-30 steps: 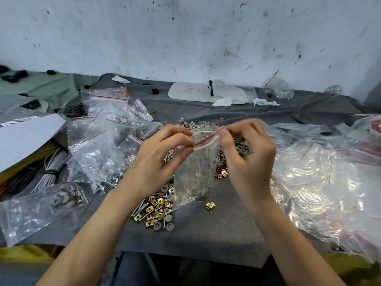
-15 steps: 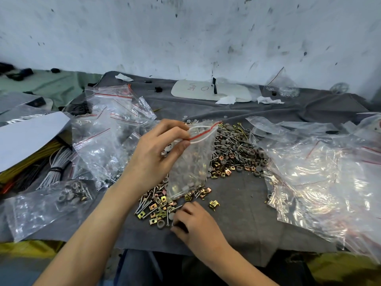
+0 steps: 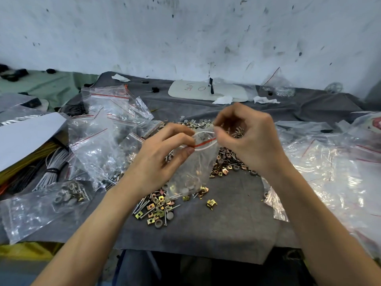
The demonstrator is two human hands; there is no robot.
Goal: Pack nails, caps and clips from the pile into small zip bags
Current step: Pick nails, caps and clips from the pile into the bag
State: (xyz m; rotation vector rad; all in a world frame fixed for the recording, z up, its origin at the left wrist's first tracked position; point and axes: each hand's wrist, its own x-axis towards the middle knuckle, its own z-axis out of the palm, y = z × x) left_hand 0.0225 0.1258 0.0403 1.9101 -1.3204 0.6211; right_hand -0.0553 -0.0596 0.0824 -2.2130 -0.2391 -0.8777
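Since 0.5 s ago the right hand [image 3: 247, 141] has come up from the near pile [image 3: 156, 209] to the mouth of the zip bag [image 3: 191, 174], while the left hand [image 3: 162, 159] has kept that bag in the air.

At far left a filled bag [image 3: 41, 205] lies on the grey cloth [image 3: 226, 223], with a cable bundle [image 3: 51, 168] and a stack of empty bags [image 3: 103, 129] behind it. The left hand pinches the zip bag's left rim between thumb and forefinger. The bag hangs open between the 2 hands, above the near pile, its red zip line [image 3: 204, 143] bowed round the mouth. A few grey caps [image 3: 185, 190] sit in its bottom corner. The right hand's fingers are curled, their tips bunched at the right rim. I cannot tell whether they carry small pieces or only nip the plastic. The far pile [image 3: 226, 162] lies below that hand, 1 loose clip [image 3: 211, 203] sits apart on the cloth, and a heap of bags [image 3: 329, 168] fills the right.

This looks like the filling step, with the bag far from full. The next move likely calls for the mouth to be held wide, so that anything released falls inside rather than onto the cloth. After that comes another reach to a pile.
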